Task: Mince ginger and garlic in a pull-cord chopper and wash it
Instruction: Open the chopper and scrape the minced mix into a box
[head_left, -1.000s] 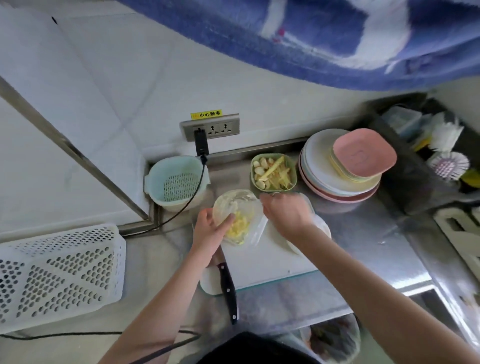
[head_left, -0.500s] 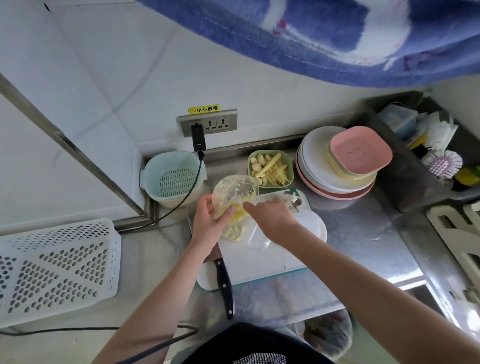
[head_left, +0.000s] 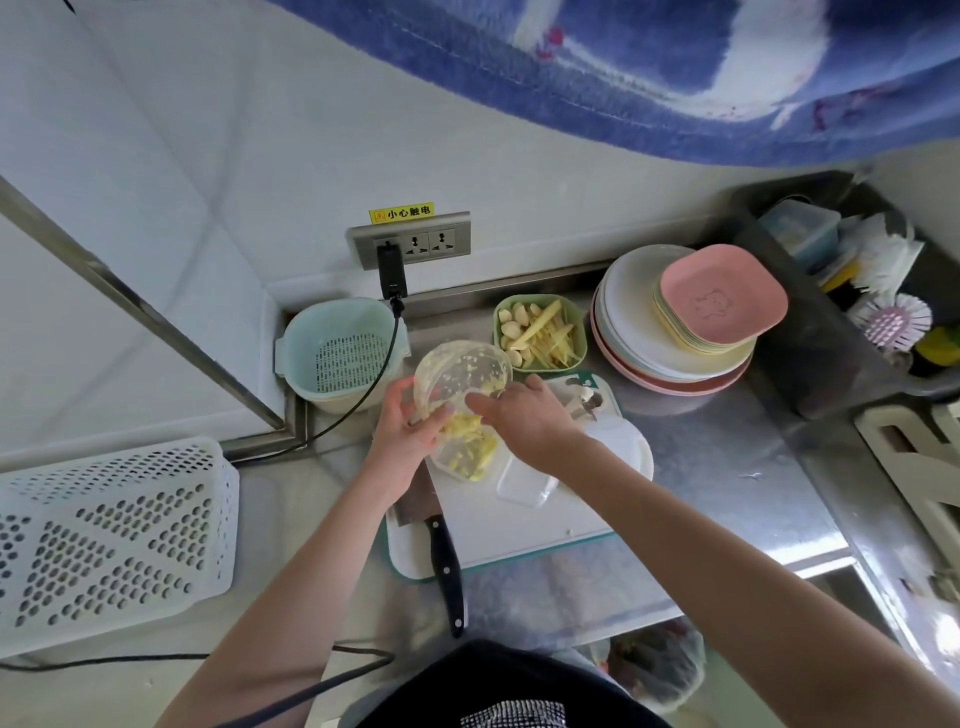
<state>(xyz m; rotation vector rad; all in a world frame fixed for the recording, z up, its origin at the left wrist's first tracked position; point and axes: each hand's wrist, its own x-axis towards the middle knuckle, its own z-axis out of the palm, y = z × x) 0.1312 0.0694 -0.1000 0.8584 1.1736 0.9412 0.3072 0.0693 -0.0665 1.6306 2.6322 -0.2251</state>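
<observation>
The left hand (head_left: 402, 431) grips the chopper bowl (head_left: 462, 376) by its side wall and holds it tilted, the mouth turned down toward a small clear container (head_left: 467, 457) that sits on the cutting board (head_left: 519, 514) just below the grip. The right hand (head_left: 524, 421) reaches into the mouth of the bowl from the other side; its fingertips are hidden, so I cannot tell if it pinches something or only scrapes with the fingers. The bowl seems light and stiff, thin clear plastic, and probably slippery, because wet yellow mince (head_left: 470, 444) is smeared over the inner wall. I think the best hold is around the outside wall, thumb against fingers, as the left hand has it now. The bowl looks round, transparent and cloudy with small bits stuck inside; a heap of mince already lies in the container. The blade piece (head_left: 584, 402) lies on the board beyond the right hand, and a knife (head_left: 441, 551) lies below the left wrist.
</observation>
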